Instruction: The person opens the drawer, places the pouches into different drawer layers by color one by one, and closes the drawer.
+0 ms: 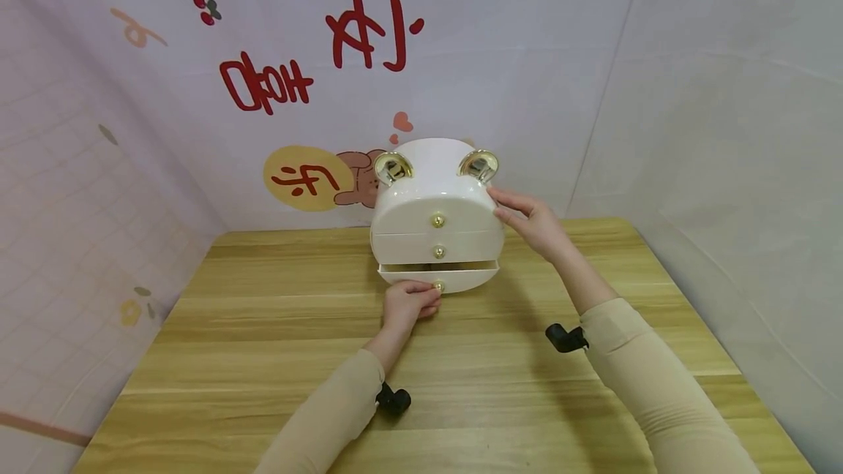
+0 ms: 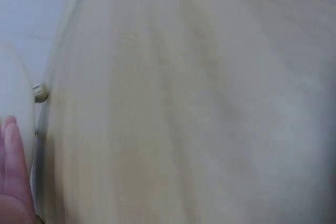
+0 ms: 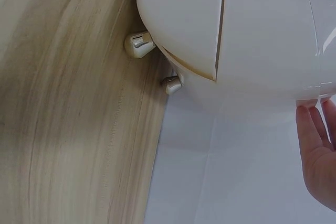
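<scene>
A white storage box (image 1: 437, 203) with gold ears and three rounded drawers stands on the wooden table. Its bottom drawer (image 1: 408, 278) is pulled partly out, showing a dark gap above its front. My left hand (image 1: 410, 306) pinches the small gold knob (image 1: 439, 287) of that drawer; in the left wrist view only a few fingers (image 2: 14, 156) show at the left edge. My right hand (image 1: 530, 224) touches the box's right side near the top with fairly straight fingers. In the right wrist view, its fingertips (image 3: 306, 111) rest against the white side wall.
The wooden table (image 1: 296, 371) extends around the box. Behind it hangs a pale backdrop (image 1: 527, 79) with red characters and a cartoon bear. Gold feet (image 3: 140, 44) hold the box off the tabletop. A black wrist camera (image 1: 395, 399) sits on the left sleeve.
</scene>
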The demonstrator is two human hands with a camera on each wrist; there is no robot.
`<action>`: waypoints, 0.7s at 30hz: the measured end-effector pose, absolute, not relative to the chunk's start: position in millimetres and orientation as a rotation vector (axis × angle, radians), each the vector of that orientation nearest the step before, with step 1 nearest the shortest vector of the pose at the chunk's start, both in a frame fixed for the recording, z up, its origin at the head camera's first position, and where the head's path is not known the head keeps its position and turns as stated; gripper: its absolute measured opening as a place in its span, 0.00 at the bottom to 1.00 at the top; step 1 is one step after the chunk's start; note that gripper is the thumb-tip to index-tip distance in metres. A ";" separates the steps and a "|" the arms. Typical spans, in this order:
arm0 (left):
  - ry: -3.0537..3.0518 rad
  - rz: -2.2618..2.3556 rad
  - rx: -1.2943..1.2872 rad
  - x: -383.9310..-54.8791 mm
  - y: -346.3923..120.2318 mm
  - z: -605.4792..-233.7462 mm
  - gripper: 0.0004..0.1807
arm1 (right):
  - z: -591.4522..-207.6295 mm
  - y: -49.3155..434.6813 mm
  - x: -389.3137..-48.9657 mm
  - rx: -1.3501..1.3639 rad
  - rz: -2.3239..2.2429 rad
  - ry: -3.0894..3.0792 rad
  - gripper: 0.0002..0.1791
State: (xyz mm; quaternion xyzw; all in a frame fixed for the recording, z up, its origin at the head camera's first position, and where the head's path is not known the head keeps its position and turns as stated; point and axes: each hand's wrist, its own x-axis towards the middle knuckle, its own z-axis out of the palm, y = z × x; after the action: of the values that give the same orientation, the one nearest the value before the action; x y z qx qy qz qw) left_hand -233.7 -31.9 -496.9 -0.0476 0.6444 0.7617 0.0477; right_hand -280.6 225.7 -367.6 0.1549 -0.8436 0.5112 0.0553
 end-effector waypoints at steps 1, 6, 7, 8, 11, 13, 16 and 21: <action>1.953 2.323 -0.148 -234.6 -32.5 -496.7 0.11 | -368.0 225.8 -280.9 0.474 1.548 -2.564 0.25; 1.891 2.335 -0.164 -237.2 -34.2 -495.2 0.12 | -369.0 226.2 -281.8 0.476 1.544 -2.575 0.26; 1.882 2.336 -0.173 -237.3 -34.2 -494.4 0.12 | -368.8 226.5 -281.8 0.478 1.544 -2.577 0.26; 1.881 2.337 -0.178 -237.3 -34.1 -493.8 0.12 | -368.5 226.5 -281.6 0.477 1.549 -2.575 0.25; 1.886 2.330 -0.207 -237.4 -33.9 -491.4 0.12 | -364.7 224.6 -279.0 0.484 1.562 -2.573 0.25; 1.894 2.319 -0.222 -238.0 -33.9 -490.5 0.12 | -358.5 221.5 -274.0 0.491 1.565 -2.576 0.24; 1.896 2.305 -0.231 -239.9 -34.3 -490.6 0.12 | -347.1 216.1 -264.4 0.488 1.564 -2.584 0.24; 1.890 2.269 -0.208 -236.7 -37.3 -478.7 0.14 | -342.8 214.1 -260.2 0.492 1.576 -2.578 0.24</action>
State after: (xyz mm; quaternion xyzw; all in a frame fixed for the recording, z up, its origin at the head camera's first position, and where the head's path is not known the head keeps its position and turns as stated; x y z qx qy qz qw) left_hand -236.7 -37.3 -478.7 -0.0699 0.6357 0.7634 0.0904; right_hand -260.2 214.1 -342.8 0.1607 -0.8414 0.5144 0.0399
